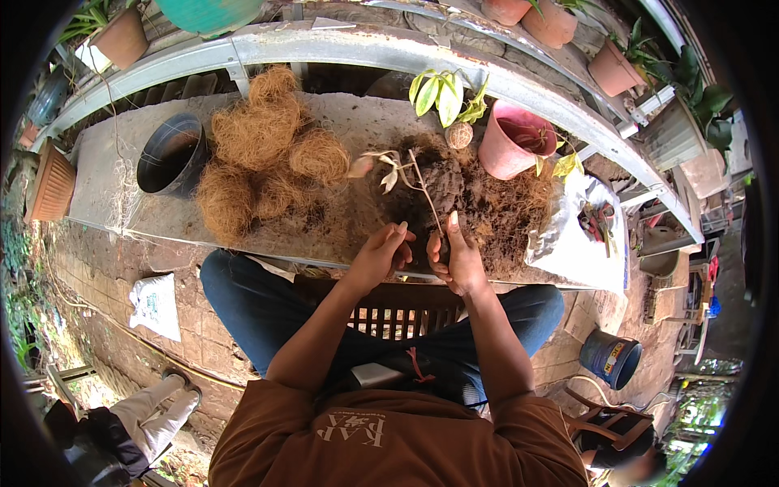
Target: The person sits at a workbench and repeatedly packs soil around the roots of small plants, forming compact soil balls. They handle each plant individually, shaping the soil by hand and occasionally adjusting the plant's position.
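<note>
My right hand [461, 259] grips the lower end of a thin plant cutting [428, 198], where a dark clump shows between the fingers. The stem leans up and left, with a few pale, wilted leaves [391, 173] near its top. Just left of it is my left hand [378, 255], its fingers loosely curled and apart, with nothing visible in them. Both hands are over the table's near edge, in front of dark loose soil [499, 213]. Farther back, a small string-wrapped ball [459, 135] bears a plant with green and yellowish leaves [449, 100].
Coconut fibre bundles [258, 137] and a black pot [172, 157] stand left on the table [341, 109]. A pink pot [516, 143] and a white sack [578, 243] with pruning shears [604, 222] lie right. A metal rail [365, 49] runs behind. Two other people are near the lower corners.
</note>
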A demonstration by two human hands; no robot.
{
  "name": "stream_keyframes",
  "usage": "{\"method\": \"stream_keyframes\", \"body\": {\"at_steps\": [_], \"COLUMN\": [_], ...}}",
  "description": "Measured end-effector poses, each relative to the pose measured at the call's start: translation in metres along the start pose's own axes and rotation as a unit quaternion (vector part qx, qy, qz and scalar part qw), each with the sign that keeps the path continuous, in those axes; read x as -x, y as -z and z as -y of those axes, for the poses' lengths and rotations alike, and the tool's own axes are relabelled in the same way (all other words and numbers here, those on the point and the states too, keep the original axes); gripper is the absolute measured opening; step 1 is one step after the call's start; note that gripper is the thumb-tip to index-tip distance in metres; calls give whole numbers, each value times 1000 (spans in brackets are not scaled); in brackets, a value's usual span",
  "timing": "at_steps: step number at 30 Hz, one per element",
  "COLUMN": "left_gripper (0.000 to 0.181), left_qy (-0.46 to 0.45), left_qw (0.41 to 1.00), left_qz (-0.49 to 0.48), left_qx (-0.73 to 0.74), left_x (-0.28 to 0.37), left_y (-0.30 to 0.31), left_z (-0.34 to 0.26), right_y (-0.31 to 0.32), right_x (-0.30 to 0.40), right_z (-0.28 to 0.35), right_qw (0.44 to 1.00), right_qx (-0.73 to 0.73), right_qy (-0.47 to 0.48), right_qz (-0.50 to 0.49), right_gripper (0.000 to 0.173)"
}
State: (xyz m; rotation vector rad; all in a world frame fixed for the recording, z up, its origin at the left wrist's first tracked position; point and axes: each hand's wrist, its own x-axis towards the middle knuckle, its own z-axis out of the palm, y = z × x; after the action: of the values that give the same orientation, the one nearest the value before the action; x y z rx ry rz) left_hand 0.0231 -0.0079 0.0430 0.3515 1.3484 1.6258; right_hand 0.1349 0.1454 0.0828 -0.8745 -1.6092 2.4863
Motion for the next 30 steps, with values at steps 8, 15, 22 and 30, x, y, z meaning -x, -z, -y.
{"method": "stream_keyframes", "body": {"at_steps": [8, 15, 22, 30], "left_gripper": [40, 39, 37, 37], "left_qy": [-45, -55, -34, -29], "left_qw": [999, 998, 998, 996], "left_qz": [25, 32, 34, 22], "left_qx": [14, 29, 48, 87], "left_x": [-4, -5, -2, -3], "left_y": [2, 7, 5, 8], "left_z": [6, 10, 3, 9], "right_y": [-11, -8, -10, 1], "right_x": [8, 8, 11, 22], "right_z": [4, -2, 1, 21], "right_qw": [997, 990, 991, 985], "right_qx": [1, -45, -57, 27], "right_qy": [-19, 22, 50, 40], "right_qz": [76, 134, 113, 168], "right_gripper": [47, 39, 50, 58]}}
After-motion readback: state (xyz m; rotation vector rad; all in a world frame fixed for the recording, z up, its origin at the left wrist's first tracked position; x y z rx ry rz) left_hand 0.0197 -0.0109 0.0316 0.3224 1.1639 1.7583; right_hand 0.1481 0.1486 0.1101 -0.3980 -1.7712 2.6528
